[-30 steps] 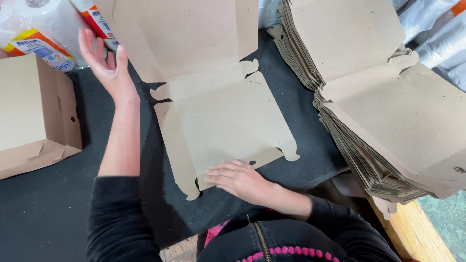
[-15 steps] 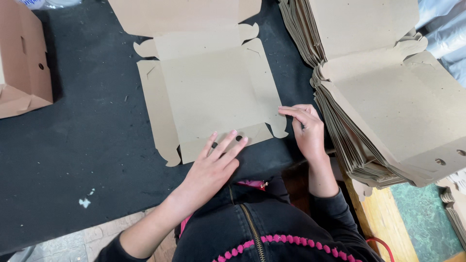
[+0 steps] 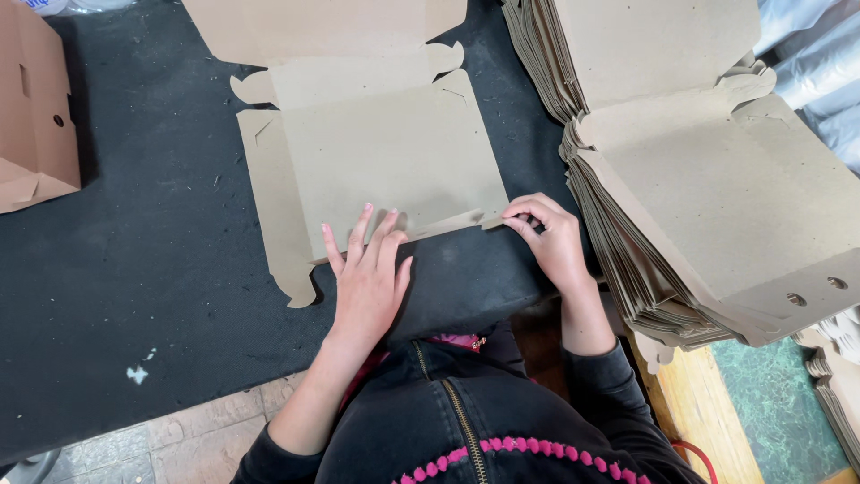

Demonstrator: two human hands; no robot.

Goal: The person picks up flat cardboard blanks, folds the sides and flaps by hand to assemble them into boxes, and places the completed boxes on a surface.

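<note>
We see the flat cardboard blank point(image 3: 385, 152) lying unfolded on the black counter point(image 3: 134, 260). Our left hand point(image 3: 367, 278) lies open, fingers spread, over its near flap. Our right hand point(image 3: 548, 237) pinches that flap's right corner between curled fingers. A tall stack of blanks point(image 3: 717, 197) crowds the right side, near the hand. A folded box point(image 3: 36, 108) sits far left, with open counter between.

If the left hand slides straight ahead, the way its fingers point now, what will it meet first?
The left hand already touches the flat brown cardboard box blank on the black table mat. Further on lies only its raised rear panel; depth there is unclear.
</note>
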